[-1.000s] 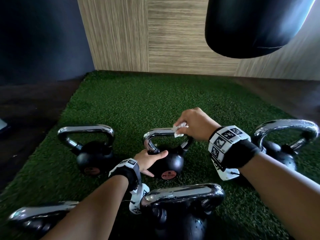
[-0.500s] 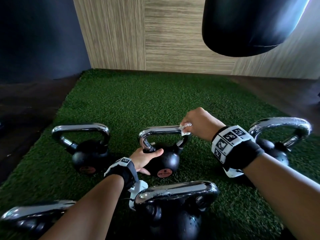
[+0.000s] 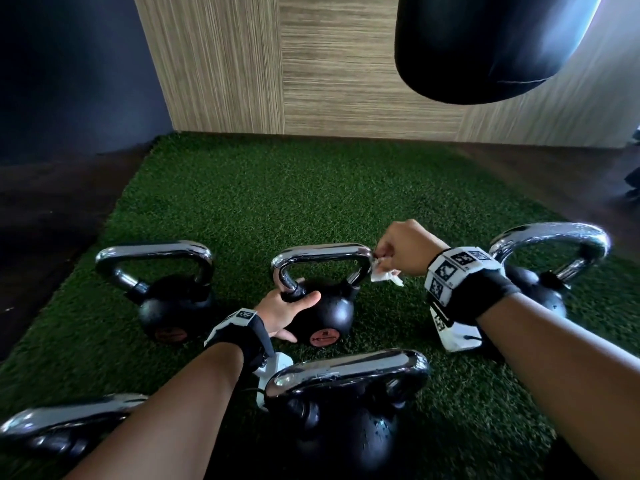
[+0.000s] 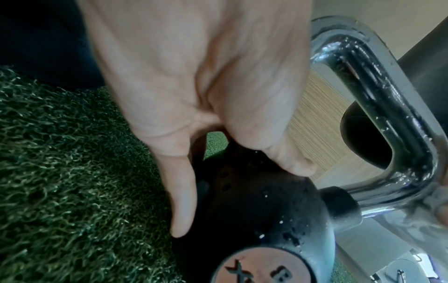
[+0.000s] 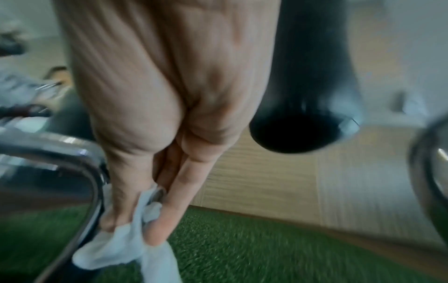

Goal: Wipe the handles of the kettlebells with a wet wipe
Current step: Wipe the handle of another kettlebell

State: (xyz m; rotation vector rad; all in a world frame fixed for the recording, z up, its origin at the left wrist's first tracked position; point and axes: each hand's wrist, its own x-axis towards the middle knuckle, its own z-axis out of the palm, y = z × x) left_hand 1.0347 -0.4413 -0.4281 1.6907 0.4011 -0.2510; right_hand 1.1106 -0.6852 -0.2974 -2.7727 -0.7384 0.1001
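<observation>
The middle kettlebell is black with a chrome handle and stands on green turf. My left hand grips it where the handle's left leg meets the ball, thumb lying across the black body. My right hand pinches a crumpled white wet wipe against the handle's right corner, just outside the bend. In the right wrist view the wipe hangs from my fingertips beside the chrome bend. Water drops show on the handle.
Other chrome-handled kettlebells stand around: one at the left, one at the right, a big one close in front, another at the near left. A black punching bag hangs above right. A wood-panelled wall is behind.
My right hand has slid the wipe along the top bar to the right, off its end and down onto the right corner. The left hand keeps its hold.
</observation>
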